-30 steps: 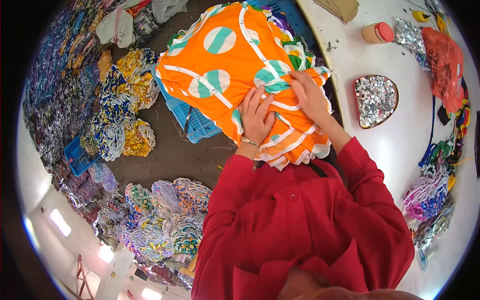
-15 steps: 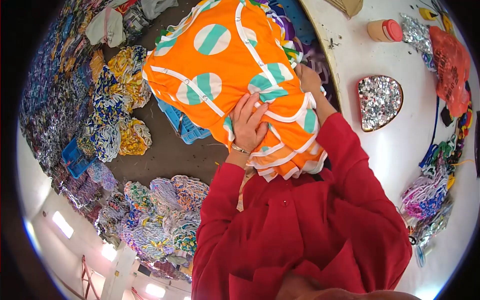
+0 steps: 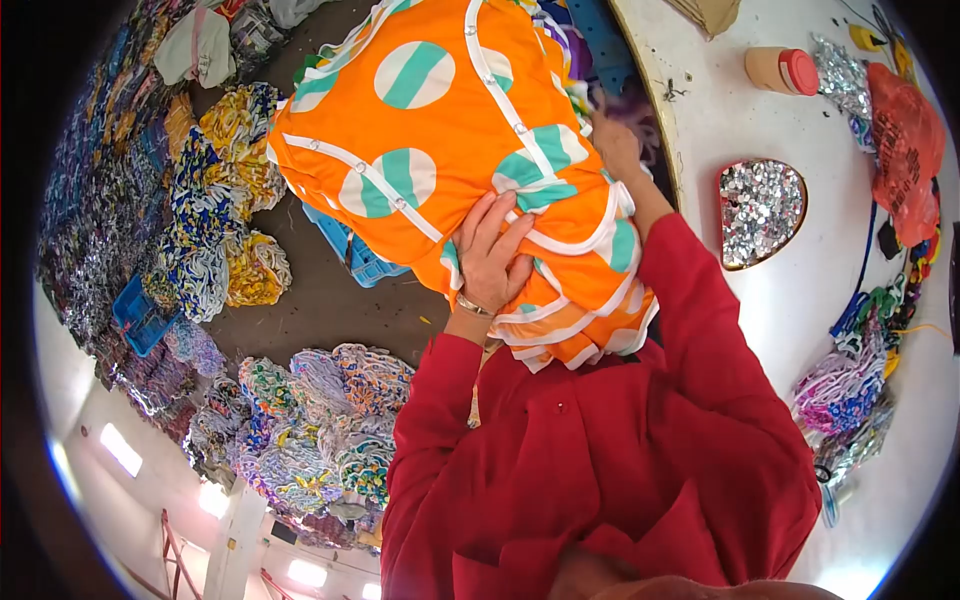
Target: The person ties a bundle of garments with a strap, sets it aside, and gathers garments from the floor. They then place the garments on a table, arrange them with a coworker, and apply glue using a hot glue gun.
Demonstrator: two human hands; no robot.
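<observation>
A pile of orange garments point(image 3: 440, 120) with white trim, snap fasteners and white dots striped in teal lies in front of me, close against my red shirt. My left hand point(image 3: 490, 260) rests flat on the top garment, its fingers stretched out over a gathered fold. At the pile's right edge, my right hand point(image 3: 618, 150) reaches forward beside the cloth. Its fingertips are blurred near a dark purple patterned cloth point(image 3: 630, 110), and whether they grip anything is unclear.
Left of the pile is a blue plastic basket point(image 3: 370, 262), partly covered. Bundles of coloured yarn-like strips point(image 3: 200, 220) lie farther left. On the white table at right are a half-round box of silver sequins point(image 3: 762, 213), a red-lidded jar point(image 3: 782, 71) and a red plastic bag point(image 3: 905, 150).
My right hand has shifted slightly up and away from the pile's edge, towards the purple cloth. The left hand stays on the orange garment. The whole view has moved a little.
</observation>
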